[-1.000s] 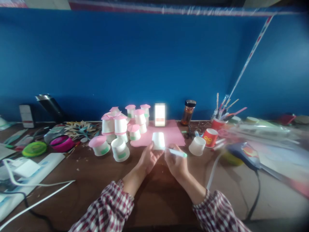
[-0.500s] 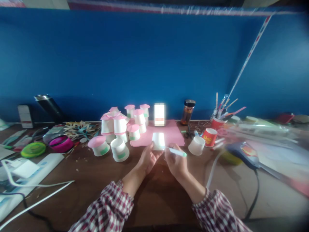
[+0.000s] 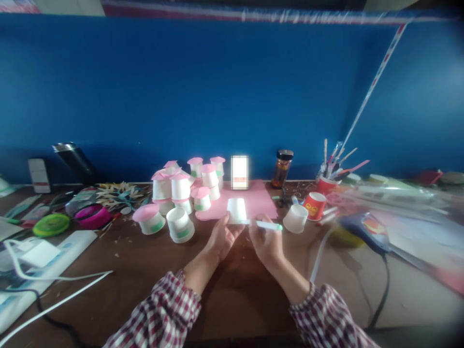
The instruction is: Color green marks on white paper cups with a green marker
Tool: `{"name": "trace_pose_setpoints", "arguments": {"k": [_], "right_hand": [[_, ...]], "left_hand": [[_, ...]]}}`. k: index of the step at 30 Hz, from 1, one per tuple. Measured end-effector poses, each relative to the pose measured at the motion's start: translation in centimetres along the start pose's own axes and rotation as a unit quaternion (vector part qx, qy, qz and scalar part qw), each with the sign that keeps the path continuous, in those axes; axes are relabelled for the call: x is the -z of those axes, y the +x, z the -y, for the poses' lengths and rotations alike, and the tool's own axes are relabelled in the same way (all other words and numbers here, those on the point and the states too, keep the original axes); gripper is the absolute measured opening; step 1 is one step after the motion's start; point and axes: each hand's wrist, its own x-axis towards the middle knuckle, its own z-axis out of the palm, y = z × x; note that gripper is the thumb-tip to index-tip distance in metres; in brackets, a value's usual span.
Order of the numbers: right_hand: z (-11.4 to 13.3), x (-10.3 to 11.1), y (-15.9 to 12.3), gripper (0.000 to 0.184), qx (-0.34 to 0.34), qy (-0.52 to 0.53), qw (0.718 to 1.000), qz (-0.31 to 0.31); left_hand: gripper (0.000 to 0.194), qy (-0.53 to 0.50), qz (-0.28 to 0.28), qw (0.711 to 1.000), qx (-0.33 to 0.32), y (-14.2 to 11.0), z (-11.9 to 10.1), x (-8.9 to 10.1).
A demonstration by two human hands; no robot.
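Reaching forward from checked maroon-and-white sleeves (image 3: 174, 302), your two forearms angle inward over a dark brown table (image 3: 232, 299), so that your hands nearly meet at the centre. Your left hand (image 3: 224, 238) is turned partly palm up, its fingers curled under a small white cup (image 3: 237, 210) and its thumb against the side, gripping it near the wide lower end. The cup is smooth, plain and tapered, narrow end up, raised in front of flat, matte pink paper (image 3: 258, 197). Your right hand (image 3: 266, 241) bends in from the other side, fingers closed around a slim pale marker (image 3: 268, 225) with a light green end. The marker lies almost level, its other end pointing at the cup's lower edge; whether it touches is too blurred to tell. To the left stand clustered white cups with pointed pink paper tops (image 3: 180, 186), some banded in green. Nearer you is an open white cup with a green patch (image 3: 180, 225). On the right, a plain white paper cup (image 3: 296, 219) sits just beside a glossy red cup with yellow markings (image 3: 315, 206).
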Motion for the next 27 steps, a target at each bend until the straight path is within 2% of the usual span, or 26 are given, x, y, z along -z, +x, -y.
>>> {"name": "trace_pose_setpoints", "arguments": {"k": [4,8,13,18,22,27], "right_hand": [[0.07,-0.08,-0.04,0.020,0.016,0.011,1.000,0.023],[-0.02,-0.13,-0.07,0.019,0.002,0.012,1.000,0.003],[-0.05,-0.11,0.00,0.019,0.014,0.013,0.999,0.030],[0.07,-0.09,0.06,0.019,0.009,0.003,1.000,0.000],[0.03,-0.08,0.05,0.020,0.012,0.004,1.000,0.016],[-0.20,-0.03,0.20,0.019,0.006,0.001,1.000,-0.028]], "left_hand": [[0.038,0.006,0.024,1.000,-0.004,-0.08,0.08,0.01],[0.036,0.004,0.059,0.998,-0.011,-0.21,0.22,0.09],[0.035,0.010,0.045,0.999,-0.013,-0.17,0.25,0.16],[0.033,0.002,0.043,0.999,-0.029,0.11,0.40,0.35],[0.037,-0.016,0.019,1.000,-0.006,0.38,0.43,0.52],[0.038,-0.030,0.013,0.999,0.030,0.55,0.51,0.70]]}}
